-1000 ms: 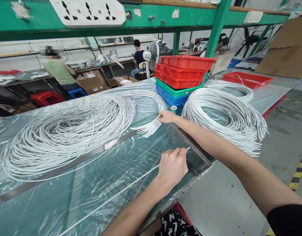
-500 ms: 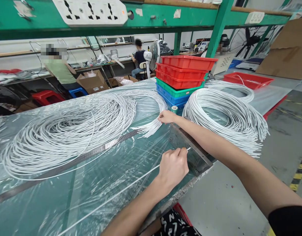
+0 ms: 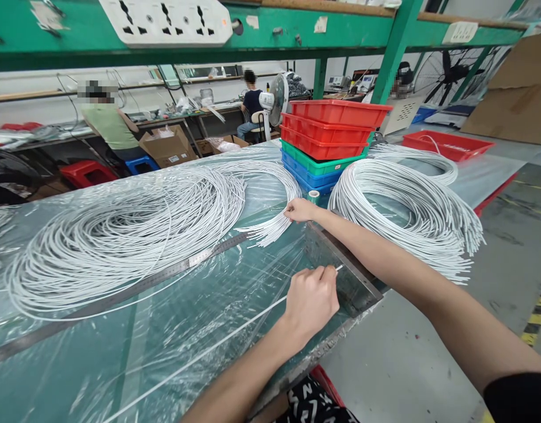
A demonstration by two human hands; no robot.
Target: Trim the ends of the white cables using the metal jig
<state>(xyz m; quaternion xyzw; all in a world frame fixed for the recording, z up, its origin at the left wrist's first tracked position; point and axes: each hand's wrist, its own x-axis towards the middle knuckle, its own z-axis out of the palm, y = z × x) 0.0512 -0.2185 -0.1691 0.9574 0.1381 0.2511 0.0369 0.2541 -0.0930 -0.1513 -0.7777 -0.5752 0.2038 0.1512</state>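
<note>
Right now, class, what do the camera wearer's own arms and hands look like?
The left hand and right hand are bare, with no glove, ring or watch visible. Both forearms are uncovered. A plain black sleeve covers part of the right arm; no left sleeve shows.

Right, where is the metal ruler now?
In the head view, the metal ruler lies left of centre along the near edge of the large wire coil, its far end beside the fanned wire ends.
</note>
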